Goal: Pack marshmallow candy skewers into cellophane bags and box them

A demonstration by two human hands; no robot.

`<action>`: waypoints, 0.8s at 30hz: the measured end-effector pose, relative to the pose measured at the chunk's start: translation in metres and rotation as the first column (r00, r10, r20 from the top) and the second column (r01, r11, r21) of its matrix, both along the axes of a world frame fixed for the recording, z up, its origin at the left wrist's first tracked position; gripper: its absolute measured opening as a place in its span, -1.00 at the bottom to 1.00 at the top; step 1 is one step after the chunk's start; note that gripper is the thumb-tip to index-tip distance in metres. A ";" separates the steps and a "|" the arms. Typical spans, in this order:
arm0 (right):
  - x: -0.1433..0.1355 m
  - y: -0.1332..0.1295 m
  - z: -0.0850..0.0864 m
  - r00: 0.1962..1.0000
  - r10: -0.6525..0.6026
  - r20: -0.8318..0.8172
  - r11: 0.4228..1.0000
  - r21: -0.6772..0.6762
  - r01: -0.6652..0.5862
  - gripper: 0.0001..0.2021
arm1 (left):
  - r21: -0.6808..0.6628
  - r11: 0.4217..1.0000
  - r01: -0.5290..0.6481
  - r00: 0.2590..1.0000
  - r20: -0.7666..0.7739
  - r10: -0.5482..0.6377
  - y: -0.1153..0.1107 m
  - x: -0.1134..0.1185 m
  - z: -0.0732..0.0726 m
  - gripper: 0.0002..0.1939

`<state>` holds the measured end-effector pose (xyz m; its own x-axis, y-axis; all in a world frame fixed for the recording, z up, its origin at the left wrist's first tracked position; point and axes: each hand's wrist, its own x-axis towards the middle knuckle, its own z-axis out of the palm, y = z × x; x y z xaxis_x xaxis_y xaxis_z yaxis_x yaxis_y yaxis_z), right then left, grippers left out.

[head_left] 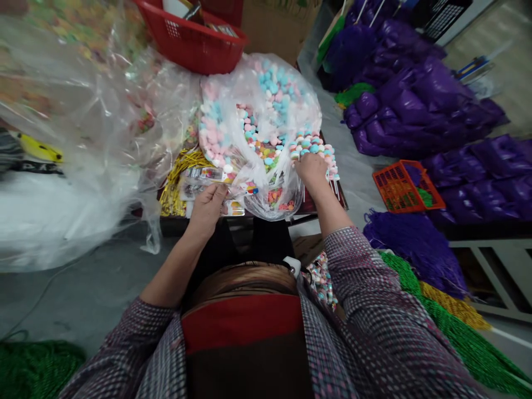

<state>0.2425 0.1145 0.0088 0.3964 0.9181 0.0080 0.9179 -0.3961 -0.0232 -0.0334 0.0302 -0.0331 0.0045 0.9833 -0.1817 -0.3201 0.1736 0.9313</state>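
My left hand (211,206) is closed in a pinch on a small clear plastic bag (238,191) above the table's front edge. Flat printed bags (199,180) lie under and behind it. My right hand (311,166) reaches onto a pile of candy sticks (318,145) with pink, white and blue sweets; its fingers point down and what they grip is hidden. Between the hands, a big open plastic bag (260,88) holds pink, blue and white candies, with colourful gummies near its front. Gold twist ties (178,177) lie left of the printed bags.
Behind the candy bag stands a red basket (191,44). Large clear bags (95,111) of sweets fill the left side. On the right are purple packages (419,111), an orange crate (407,187) and purple strands (415,249). A box of wrapped candies (322,277) sits below the table.
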 end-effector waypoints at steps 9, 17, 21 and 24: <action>0.032 -0.013 -0.016 0.701 0.023 -0.713 0.936 0.262 0.236 -0.80 | -0.012 0.999 -0.044 0.973 0.226 0.046 0.011 -0.009 -0.004 -0.52; 0.010 -0.072 -0.020 0.312 0.358 -0.880 0.880 0.430 0.203 -0.61 | 0.027 0.999 0.027 0.943 0.330 -0.035 0.016 -0.018 -0.005 -0.51; -0.003 -0.101 -0.017 0.205 0.371 -0.906 0.895 0.407 0.179 -0.59 | 0.047 0.999 0.022 0.931 0.363 -0.037 0.015 -0.017 -0.004 -0.48; -0.006 -0.118 -0.015 0.178 0.360 -0.916 0.912 0.385 0.141 -0.63 | 0.064 0.997 0.050 0.925 0.372 -0.070 0.014 -0.016 -0.002 -0.47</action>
<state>0.2363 -0.0032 -0.0058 0.2077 0.9782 -0.0084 0.0850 -0.0267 -0.9960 -0.0493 0.0446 -0.0356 0.1215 0.9872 -0.1036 -0.6374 0.1576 0.7542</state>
